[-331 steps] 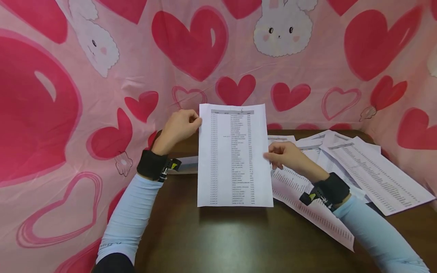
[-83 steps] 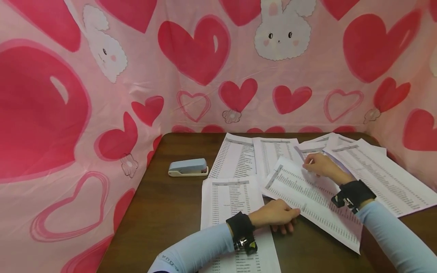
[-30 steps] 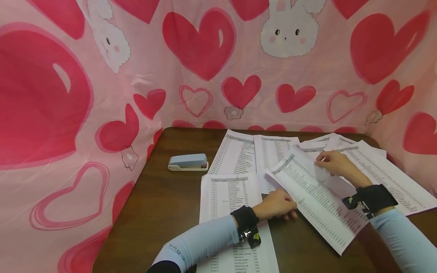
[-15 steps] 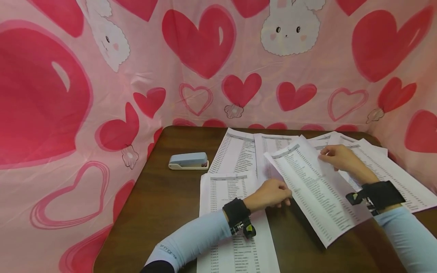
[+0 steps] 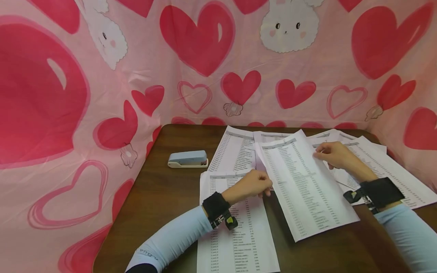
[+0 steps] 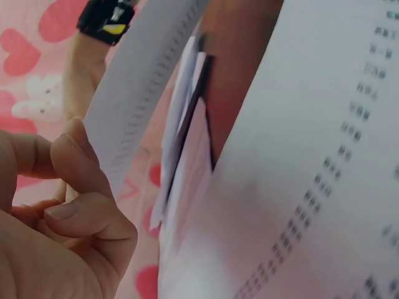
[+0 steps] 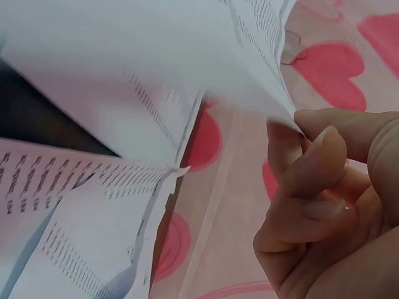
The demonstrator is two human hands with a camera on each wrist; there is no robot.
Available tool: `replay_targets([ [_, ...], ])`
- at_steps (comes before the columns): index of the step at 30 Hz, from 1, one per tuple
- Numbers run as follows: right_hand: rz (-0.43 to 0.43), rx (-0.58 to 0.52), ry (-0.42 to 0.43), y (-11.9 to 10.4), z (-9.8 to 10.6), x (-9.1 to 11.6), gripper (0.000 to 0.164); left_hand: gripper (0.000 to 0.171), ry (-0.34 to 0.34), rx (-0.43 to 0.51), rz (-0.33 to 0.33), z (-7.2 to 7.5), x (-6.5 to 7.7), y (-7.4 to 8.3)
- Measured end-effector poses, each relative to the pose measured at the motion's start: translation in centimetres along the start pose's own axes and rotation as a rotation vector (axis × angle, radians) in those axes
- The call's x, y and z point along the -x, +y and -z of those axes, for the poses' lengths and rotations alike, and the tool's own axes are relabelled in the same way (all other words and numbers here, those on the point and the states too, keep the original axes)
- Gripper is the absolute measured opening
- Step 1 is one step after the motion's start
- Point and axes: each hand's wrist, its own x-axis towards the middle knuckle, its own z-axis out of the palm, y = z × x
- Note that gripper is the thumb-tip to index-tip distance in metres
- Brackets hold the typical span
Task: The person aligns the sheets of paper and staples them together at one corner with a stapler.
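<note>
"Starting from the head view, how is the paper held?"

"A white printed paper sheet (image 5: pixel 310 189) is pinched partway along its left edge by the left hand (image 5: pixel 250 184) and high on its right edge by the right hand (image 5: pixel 332 153). It is held tilted above the dark brown wooden table (image 5: pixel 150 212), probably from both sides so that limp paper is stopped from folding."

"And the things around it?"

"A light-blue and cream stapler (image 5: pixel 187 159) is set at the left, apparently out of the papers' way. A white page of dark print (image 5: pixel 222 246) is laid flat below the left hand, perhaps so that it can be read or matched."

"In the left wrist view?"

"The sheet's edge is met by bent thumb and fingers; a light grasp is judged, likely chosen so that no crease is made."

"In the right wrist view?"

"The edge is nipped at the fingertips, with the other fingers curled below."

"What is counted?"

"Two hands, two black wristbands (image 5: pixel 216 204) (image 5: pixel 382 189), one stapler, one page laid near, two pages at the back (image 5: pixel 235 149) (image 5: pixel 264 136), and at least three in the overlapping white pile (image 5: pixel 392 170) at the right. Whether a single leaf is held cannot be told."
</note>
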Motion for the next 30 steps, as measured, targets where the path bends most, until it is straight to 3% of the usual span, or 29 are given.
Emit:
replay_targets([
  [5, -0.010, -0.051, 0.000, -0.4, -0.1, 0.0, 0.034, 0.022, 0.016, -0.002, 0.000, 1.4, 0.1, 0.0],
  [10, 0.033, -0.100, 0.005, -1.3, -0.1, 0.1, 0.036, 0.021, 0.010, 0.017, 0.007, 3.2, 0.7, -0.3],
  [23, 0.108, -0.361, -0.092, -4.3, -2.1, 1.1, 0.033, 0.027, -0.038, 0.001, 0.074, 7.7, 4.5, -2.3],
  [30, 0.129, -0.388, -0.121, -5.2, -3.1, 0.8, 0.031, 0.026, -0.049, -0.045, 0.067, 9.8, 5.9, -2.6],
])
